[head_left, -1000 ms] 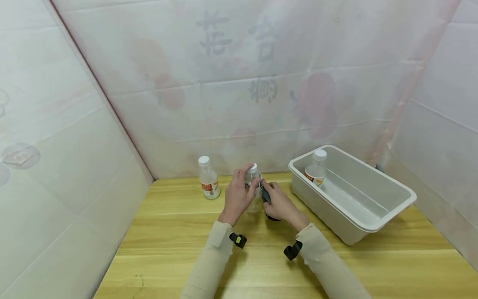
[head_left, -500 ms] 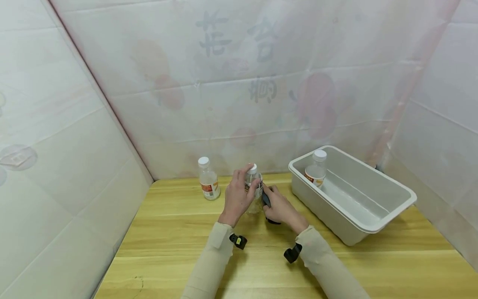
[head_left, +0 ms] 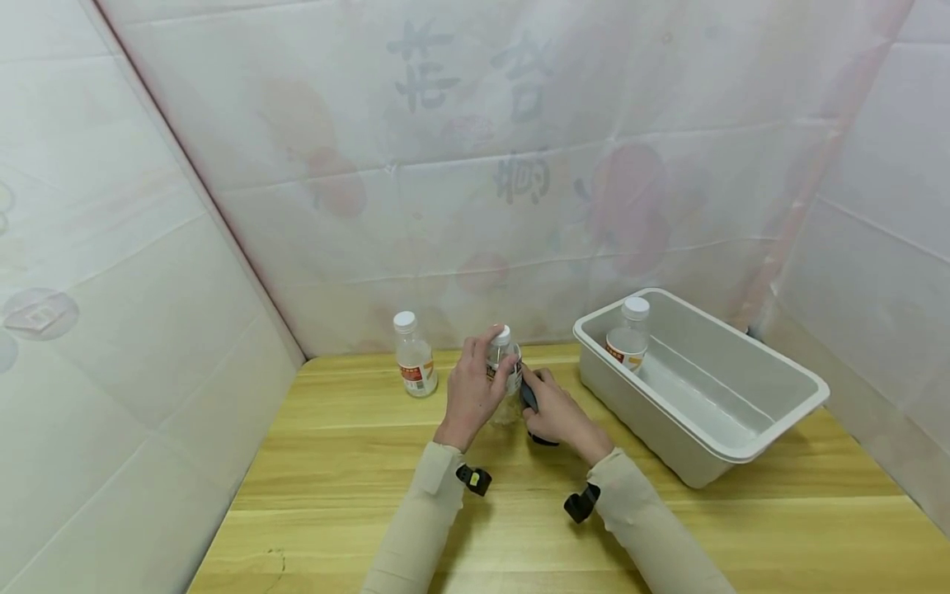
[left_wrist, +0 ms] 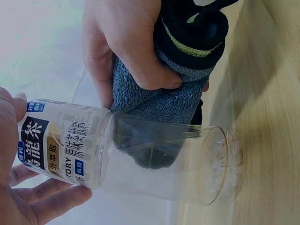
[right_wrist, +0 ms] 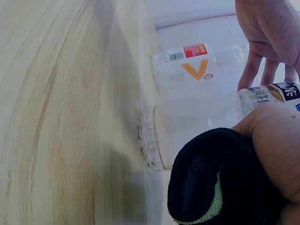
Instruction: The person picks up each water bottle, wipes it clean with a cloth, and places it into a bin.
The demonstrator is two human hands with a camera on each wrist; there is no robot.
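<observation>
A second bottle [head_left: 414, 355] stands left; another [head_left: 628, 334] inside the white bin [head_left: 742, 429].

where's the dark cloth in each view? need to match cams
Head: dark cloth mid-frame, in the right hand, right of the clear bottle.
Left wrist: top centre, pressed against the bottle.
Right wrist: bottom right.
Shared landmark: the clear bottle, standing on the wooden table.

The head view looks down from above at the table [head_left: 334, 495], while both wrist views closely share the bottle [left_wrist: 154, 159].
</observation>
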